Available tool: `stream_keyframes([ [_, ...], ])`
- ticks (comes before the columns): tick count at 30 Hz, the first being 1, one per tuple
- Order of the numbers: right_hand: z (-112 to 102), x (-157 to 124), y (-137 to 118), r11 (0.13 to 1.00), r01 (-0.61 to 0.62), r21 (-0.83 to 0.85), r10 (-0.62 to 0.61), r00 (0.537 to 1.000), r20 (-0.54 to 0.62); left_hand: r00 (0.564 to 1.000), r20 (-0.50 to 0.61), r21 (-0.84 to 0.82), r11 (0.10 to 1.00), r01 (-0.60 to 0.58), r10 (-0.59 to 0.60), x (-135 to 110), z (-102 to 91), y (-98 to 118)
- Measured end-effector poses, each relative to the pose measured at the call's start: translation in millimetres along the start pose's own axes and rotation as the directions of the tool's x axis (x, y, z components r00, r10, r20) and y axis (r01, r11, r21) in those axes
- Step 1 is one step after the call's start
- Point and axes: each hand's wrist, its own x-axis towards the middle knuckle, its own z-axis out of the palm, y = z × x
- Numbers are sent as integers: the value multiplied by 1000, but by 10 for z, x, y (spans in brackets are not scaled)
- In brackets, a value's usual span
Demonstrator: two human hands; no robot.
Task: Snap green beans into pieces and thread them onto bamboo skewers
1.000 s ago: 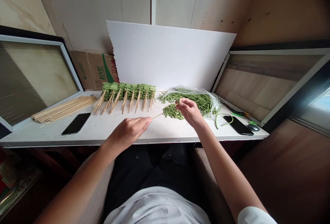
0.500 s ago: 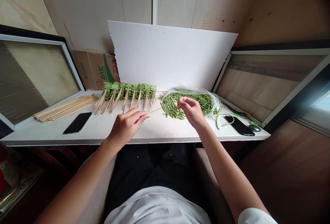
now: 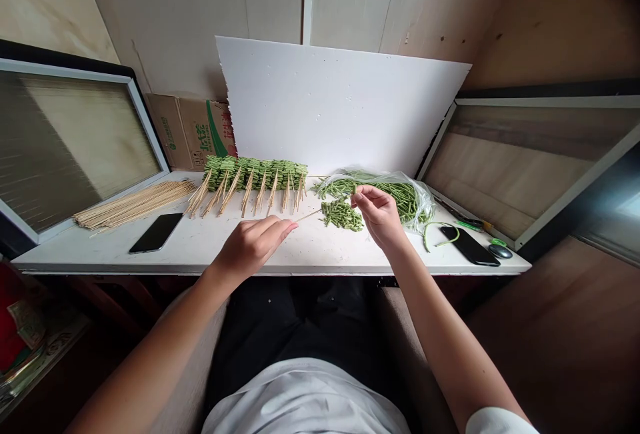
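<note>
My left hand point(image 3: 254, 245) is closed on a thin wooden skewer point(image 3: 309, 215), which points right toward my other hand. The skewer's far end is hard to make out against the green pieces behind it. My right hand point(image 3: 379, 211) pinches a small piece of green bean point(image 3: 355, 190) between thumb and fingers. Just left of that hand lies a small pile of cut bean pieces point(image 3: 342, 215) on the white table. Behind it, long green beans point(image 3: 400, 195) lie in a clear plastic bag point(image 3: 425, 206).
Loaded bean skewers point(image 3: 257, 175) are stacked at the back left. Bare skewers point(image 3: 133, 204) and a phone point(image 3: 156, 233) lie farther left. On the right are another phone point(image 3: 470, 246) and a loose bean point(image 3: 426, 237). A white board point(image 3: 345, 107) stands behind, beside a cardboard box point(image 3: 187, 131).
The view has shifted slightly, moving the scene rightward. Bean pieces that showed larger between my hands now appear only as the low pile. Both hands keep their grips.
</note>
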Motion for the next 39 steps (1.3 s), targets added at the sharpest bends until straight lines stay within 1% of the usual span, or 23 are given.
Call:
stream_keyframes([
  [3, -33, 4, 18, 999, 33, -17, -33, 999, 12, 1000, 16, 11, 1000, -15, 15, -15, 19, 5],
  [7, -51, -3, 48, 999, 54, -1, -54, 997, 47, 999, -1, 28, 999, -40, 40, -26, 44, -14],
  [14, -34, -33, 42, 999, 39, -9, -38, 995, 96, 1000, -22, -46, 999, 4, -5, -49, 94, -111],
  [18, -22, -39, 16, 998, 46, -38, -41, 993, 110, 999, -7, -81, 996, 35, -36, -55, 115, -125],
  [23, -28, -23, 5, 993, 96, -65, -88, 989, 118, 999, -19, -104, 994, 42, -44, -60, 132, -127],
  [28, -35, -20, 21, 992, 117, -39, -110, 984, 137, 998, -29, -133, 990, 50, -55, -95, 167, -153],
  [34, -6, -33, 49, 998, 67, -18, -63, 986, 153, 995, -8, -156, 983, 92, -95, -108, 184, -145],
  [39, 13, -41, 57, 999, 8, -34, -3, 992, 128, 992, -34, -128, 985, 115, -121, -83, 166, -130],
])
